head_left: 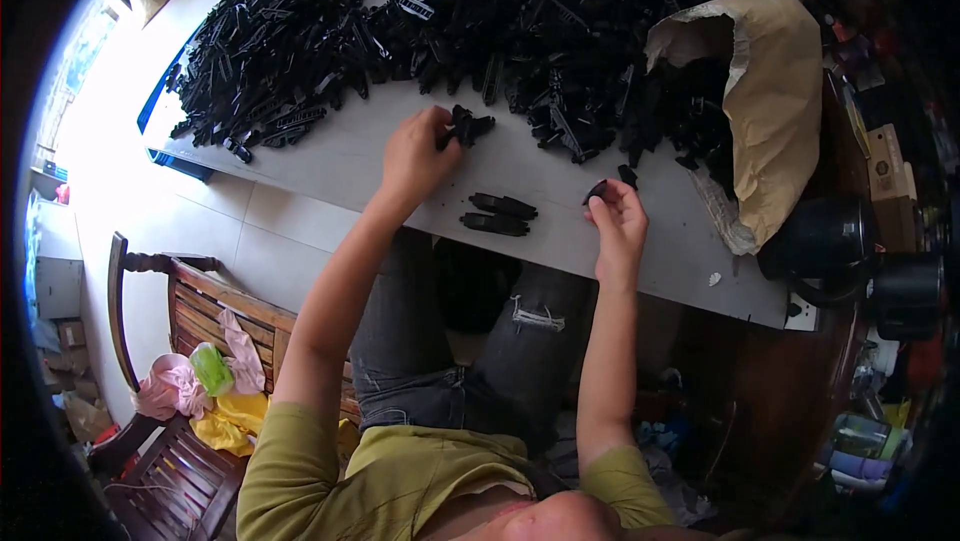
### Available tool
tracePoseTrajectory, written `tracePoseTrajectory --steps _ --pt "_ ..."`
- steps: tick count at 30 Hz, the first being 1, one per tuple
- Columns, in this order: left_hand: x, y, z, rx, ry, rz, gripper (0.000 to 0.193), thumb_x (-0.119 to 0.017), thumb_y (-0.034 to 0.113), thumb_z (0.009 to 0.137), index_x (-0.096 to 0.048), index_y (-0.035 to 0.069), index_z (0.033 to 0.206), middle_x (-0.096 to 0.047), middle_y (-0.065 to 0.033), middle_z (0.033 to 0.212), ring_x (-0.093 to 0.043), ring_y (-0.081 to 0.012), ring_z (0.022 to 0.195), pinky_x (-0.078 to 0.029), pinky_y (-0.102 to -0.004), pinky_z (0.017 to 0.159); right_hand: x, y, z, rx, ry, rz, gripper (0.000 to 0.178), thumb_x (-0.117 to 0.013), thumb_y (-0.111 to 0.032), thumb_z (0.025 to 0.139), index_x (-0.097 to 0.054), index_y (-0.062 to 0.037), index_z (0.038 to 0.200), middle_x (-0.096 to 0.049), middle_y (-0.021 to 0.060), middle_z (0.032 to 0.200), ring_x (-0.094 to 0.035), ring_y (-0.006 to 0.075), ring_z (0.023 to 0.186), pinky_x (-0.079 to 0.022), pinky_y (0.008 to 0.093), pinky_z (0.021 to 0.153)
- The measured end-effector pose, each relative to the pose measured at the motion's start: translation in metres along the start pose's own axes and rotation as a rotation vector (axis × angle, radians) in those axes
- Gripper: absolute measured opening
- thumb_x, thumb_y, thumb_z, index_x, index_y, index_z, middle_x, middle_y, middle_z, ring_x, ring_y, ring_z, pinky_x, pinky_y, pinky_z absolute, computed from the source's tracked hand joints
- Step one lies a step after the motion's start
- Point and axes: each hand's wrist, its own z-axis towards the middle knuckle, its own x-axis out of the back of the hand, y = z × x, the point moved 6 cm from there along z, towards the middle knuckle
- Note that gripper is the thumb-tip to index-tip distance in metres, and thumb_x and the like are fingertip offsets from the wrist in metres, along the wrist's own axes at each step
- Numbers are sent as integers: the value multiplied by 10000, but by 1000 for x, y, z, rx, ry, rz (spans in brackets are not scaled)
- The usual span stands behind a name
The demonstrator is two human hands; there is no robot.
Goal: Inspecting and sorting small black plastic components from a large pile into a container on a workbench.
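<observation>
- left hand [418, 153] is closing its fingers around a chunky black plastic part [468, 126], holding it just above the white table [340, 156], right at the edge of the big pile of black parts [400, 16]
- right hand [618, 216] is pinching a small black piece [596, 191] between thumb and fingertips
- 2 long black parts [500, 215] are lying flat between both hands
- brown paper sack [770, 91] is sitting open beside the right hand

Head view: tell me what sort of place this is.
Probably a small home workshop for hand assembly: a heap of small black plastic parts covers the white table, a brown paper sack spills more, and a wooden bench holds clothes.
</observation>
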Motion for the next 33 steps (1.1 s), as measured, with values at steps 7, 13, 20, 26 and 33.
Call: tracePoseTrajectory --steps 7,13,20,26,33 --pt "-2 8 -11 -78 -264 -56 230 -657 115 743 -657 31 957 -647 -118 905 -635 -296 818 -498 -384 764 -20 -15 -9 1 -55 -580 186 -692 -59 815 -627 -12 983 -629 60 967 -597 107 870 -479 246 774" --pt "-9 34 -21 -354 -368 -27 264 -674 128 715 -672 69 972 -624 -81 944 -563 -283 970 -389 -402 908 -46 -32 -6 324 -208 -736 242 -742 -74 752 -680 -8 976 -610 98 944 -611 251 825 -486 328 739" --pt "-15 43 -23 -418 -341 -32 223 -708 159 761 -676 97 973 -624 -60 965 -565 -259 968 -375 -395 926 -67 -32 -1 588 -260 -845 289 -761 -50 722 -703 -31 1004 -615 100 947 -611 262 870 -483 330 765" --pt "-16 41 -22 -441 -328 -70 194 -724 154 767 -683 96 947 -626 -58 961 -567 -254 967 -377 -396 917 -63 -30 5 539 -348 -816 308 -774 -47 699 -709 -35 1000 -615 92 950 -612 255 872 -485 323 757" --pt "-17 43 -15 -369 -384 -285 219 -742 53 730 -688 -6 933 -646 -137 990 -625 -318 932 -490 -370 829 -66 -28 16 409 -435 -835 295 -785 -60 692 -714 -21 976 -610 72 938 -608 225 844 -484 307 717"
